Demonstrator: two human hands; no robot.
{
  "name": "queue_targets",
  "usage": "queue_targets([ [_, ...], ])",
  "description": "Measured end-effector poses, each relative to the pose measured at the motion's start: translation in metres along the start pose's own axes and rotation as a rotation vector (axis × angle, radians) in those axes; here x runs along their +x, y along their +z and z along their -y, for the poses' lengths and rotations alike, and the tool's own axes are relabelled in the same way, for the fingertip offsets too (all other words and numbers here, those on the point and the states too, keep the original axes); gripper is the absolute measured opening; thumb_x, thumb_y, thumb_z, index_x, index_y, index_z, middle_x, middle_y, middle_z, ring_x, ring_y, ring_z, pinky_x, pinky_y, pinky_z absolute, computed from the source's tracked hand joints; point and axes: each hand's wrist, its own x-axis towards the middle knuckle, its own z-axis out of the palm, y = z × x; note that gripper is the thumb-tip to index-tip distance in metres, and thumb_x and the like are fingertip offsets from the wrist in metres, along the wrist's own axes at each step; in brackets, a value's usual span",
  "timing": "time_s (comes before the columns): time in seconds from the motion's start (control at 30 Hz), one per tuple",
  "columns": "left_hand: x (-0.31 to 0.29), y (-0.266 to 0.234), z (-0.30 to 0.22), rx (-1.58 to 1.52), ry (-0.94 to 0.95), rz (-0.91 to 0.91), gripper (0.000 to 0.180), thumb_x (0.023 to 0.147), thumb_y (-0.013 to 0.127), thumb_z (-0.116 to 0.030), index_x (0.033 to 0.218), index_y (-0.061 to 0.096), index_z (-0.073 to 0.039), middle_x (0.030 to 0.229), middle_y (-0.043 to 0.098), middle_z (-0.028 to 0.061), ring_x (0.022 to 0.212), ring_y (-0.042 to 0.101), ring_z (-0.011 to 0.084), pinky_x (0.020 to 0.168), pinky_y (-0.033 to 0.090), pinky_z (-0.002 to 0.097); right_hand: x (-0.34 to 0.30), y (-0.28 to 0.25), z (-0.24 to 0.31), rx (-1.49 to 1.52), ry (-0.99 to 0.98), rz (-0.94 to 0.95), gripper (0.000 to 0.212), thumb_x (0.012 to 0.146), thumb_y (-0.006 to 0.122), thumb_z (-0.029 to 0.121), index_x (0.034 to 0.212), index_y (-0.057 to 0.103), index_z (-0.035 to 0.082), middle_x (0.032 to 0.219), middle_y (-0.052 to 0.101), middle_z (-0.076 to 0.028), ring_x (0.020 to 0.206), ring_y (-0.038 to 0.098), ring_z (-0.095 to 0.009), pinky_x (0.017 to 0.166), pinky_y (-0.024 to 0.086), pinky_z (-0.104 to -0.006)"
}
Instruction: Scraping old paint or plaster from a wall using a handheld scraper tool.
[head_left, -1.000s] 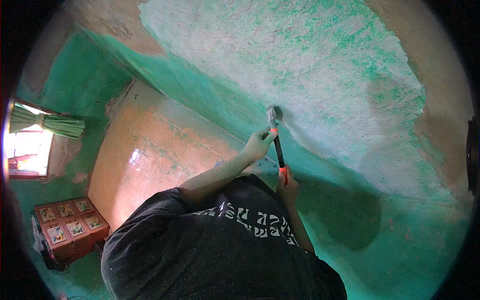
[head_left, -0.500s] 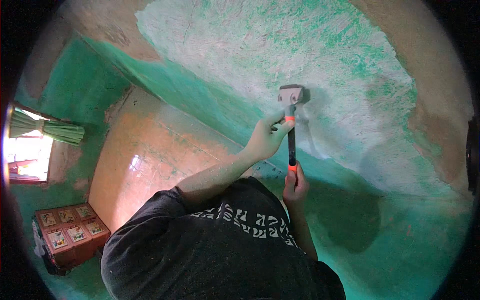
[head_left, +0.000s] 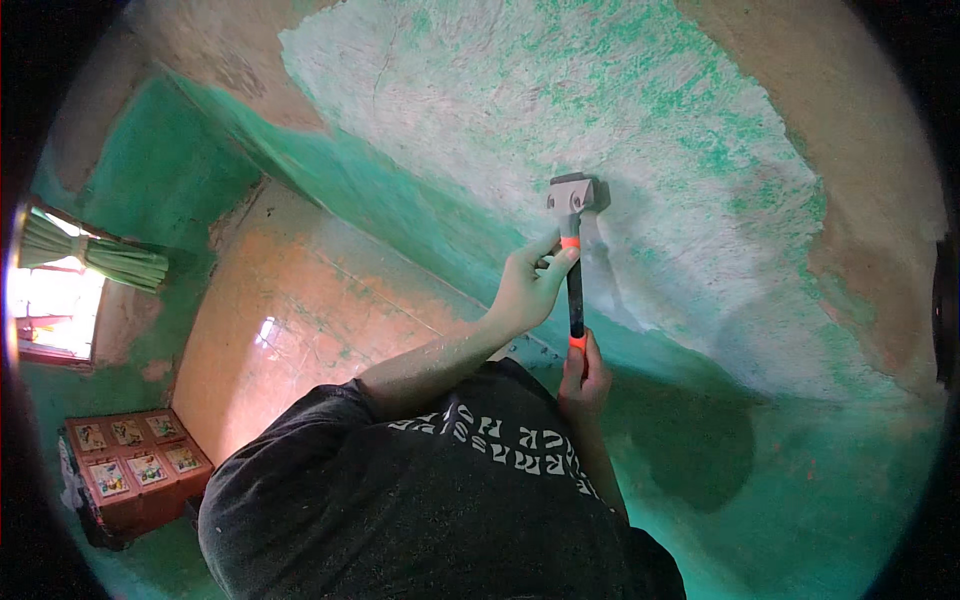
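Observation:
A paint scraper [head_left: 575, 290] with a long black handle and orange bands stands almost upright in the picture. Its wide grey head [head_left: 572, 194] is at the wall [head_left: 690, 230], over a pale patch with green flecks, and throws a shadow to its right. Just below the head, my left hand [head_left: 532, 288] is closed on the upper handle, thumb at the orange band. My right hand [head_left: 585, 382] grips the handle's lower end, its fingers partly hidden. Whether the blade touches the plaster cannot be made out.
Bare brown plaster [head_left: 870, 270] borders the pale patch on the right. To the left lies an orange-brown, shiny floor [head_left: 290, 330]. A reddish box with picture panels [head_left: 135, 465] stands at the lower left, below a window with a green curtain [head_left: 110, 262].
The scraper and both hands sit slightly lower and farther left in the picture. The view has also shifted a little. Both hands keep their hold.

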Motion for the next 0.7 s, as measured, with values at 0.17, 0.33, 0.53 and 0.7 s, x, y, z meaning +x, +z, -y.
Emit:
queue_targets([
  [0.17,-0.004,-0.008,0.015,0.040,-0.072,0.036,0.029,0.104,0.063,-0.025,0.115,0.069,0.001,0.081,0.057,-0.0044,0.072,0.045,0.0039,0.061,0.039,0.0257,-0.002,-0.004,-0.004,-0.064,-0.003,0.019,0.042,0.106,0.055,0.027,0.141,0.059,0.005,0.066,0.054,-0.006,0.059,0.051,-0.013,0.057,0.043,-0.0310],
  [0.33,0.001,-0.010,0.007,0.051,-0.011,-0.012,0.028,0.104,0.063,-0.025,0.114,0.070,0.000,0.082,0.057,-0.0055,0.072,0.045,0.0035,0.062,0.039,0.0252,0.007,-0.004,0.007,-0.086,-0.021,0.046,0.042,0.105,0.056,0.027,0.140,0.060,0.004,0.068,0.060,-0.009,0.058,0.056,-0.016,0.056,0.045,-0.0332],
  [0.53,-0.007,-0.013,0.014,0.008,-0.134,0.005,0.027,0.104,0.063,-0.024,0.116,0.069,0.000,0.083,0.058,-0.0059,0.073,0.045,0.0027,0.062,0.038,0.0251,0.002,-0.007,-0.003,-0.154,0.035,0.072,0.040,0.105,0.056,0.024,0.140,0.061,0.006,0.066,0.057,-0.011,0.055,0.055,-0.015,0.054,0.043,-0.0323],
  [0.7,-0.002,-0.008,-0.014,0.018,-0.070,0.014,0.028,0.104,0.063,-0.024,0.117,0.069,0.001,0.083,0.057,-0.0060,0.072,0.044,0.0017,0.061,0.036,0.0233,0.006,-0.007,0.009,-0.153,-0.031,0.029,0.042,0.105,0.057,0.027,0.141,0.060,0.006,0.064,0.057,-0.011,0.054,0.057,-0.017,0.053,0.043,-0.0342],
])
